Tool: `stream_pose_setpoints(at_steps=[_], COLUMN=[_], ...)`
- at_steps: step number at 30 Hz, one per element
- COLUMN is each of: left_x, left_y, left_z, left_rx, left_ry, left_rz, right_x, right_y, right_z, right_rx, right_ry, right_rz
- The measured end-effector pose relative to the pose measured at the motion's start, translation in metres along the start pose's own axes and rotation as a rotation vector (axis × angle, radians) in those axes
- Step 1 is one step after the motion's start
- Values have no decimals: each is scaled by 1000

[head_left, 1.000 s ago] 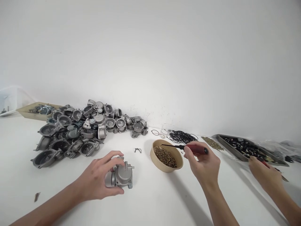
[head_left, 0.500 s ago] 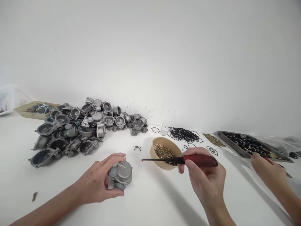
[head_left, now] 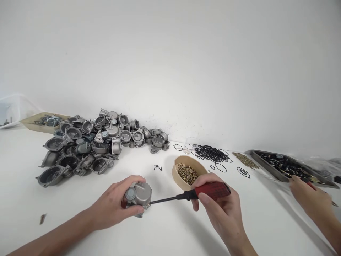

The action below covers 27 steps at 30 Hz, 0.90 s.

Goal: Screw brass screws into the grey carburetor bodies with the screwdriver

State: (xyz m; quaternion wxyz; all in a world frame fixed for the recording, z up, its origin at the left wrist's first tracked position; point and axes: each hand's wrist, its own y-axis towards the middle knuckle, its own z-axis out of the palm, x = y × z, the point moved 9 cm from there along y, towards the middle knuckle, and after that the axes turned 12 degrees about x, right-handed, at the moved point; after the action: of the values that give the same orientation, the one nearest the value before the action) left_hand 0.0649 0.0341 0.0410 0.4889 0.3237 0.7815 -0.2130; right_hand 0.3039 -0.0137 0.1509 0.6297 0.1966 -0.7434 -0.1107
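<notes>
My left hand [head_left: 114, 204] grips a grey cast-metal carburetor float bowl [head_left: 144, 193] by its sides, just above the white table. A screwdriver [head_left: 213, 191] with a red and black handle is in my right hand [head_left: 223, 213], its dark shaft pointing left. The shaft's tip meets the lower right edge of the bowl, where a small brassy screw [head_left: 148, 205] shows faintly. Right behind my right hand stands a round tan tub [head_left: 179, 179] of brass-coloured screws [head_left: 188, 174].
A large heap of similar metal bowls [head_left: 101, 145] lies at the back left, beside a yellowish tray [head_left: 37, 124]. Black rubber rings [head_left: 210, 153] and small brass parts [head_left: 245, 160] lie at the back right. Another person's hand [head_left: 309, 195] works near a dark tray [head_left: 266, 167].
The screwdriver, with a small screw at its tip, has moved left and down to the float bowl's edge. My left hand still holds the bowl. The view has shifted slightly.
</notes>
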Motion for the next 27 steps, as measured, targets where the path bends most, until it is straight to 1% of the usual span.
stream_pose_setpoints(at_steps=[4,8,13,16,21,27], left_x=[-3,-3,-4,-4,-4,-12], left_y=[0,2,4,5,5,7], left_z=[0,1,0,0,-3,-1], left_rx=[10,40,47,36,-21,-28], left_ry=[-9,-92,-146,-155,-103,-92], left_rz=[0,-20,-14,-5,-21,20], right_x=[1,1,4,5,8,9], right_y=[0,0,1,1,2,3], right_z=[2,2,3,4,8,11], right_rx=[23,24,47,49,58,52], right_ry=[-21,-27,-38,-44,-63,-71], right_rz=[-13,-5,-13,-15,0,32])
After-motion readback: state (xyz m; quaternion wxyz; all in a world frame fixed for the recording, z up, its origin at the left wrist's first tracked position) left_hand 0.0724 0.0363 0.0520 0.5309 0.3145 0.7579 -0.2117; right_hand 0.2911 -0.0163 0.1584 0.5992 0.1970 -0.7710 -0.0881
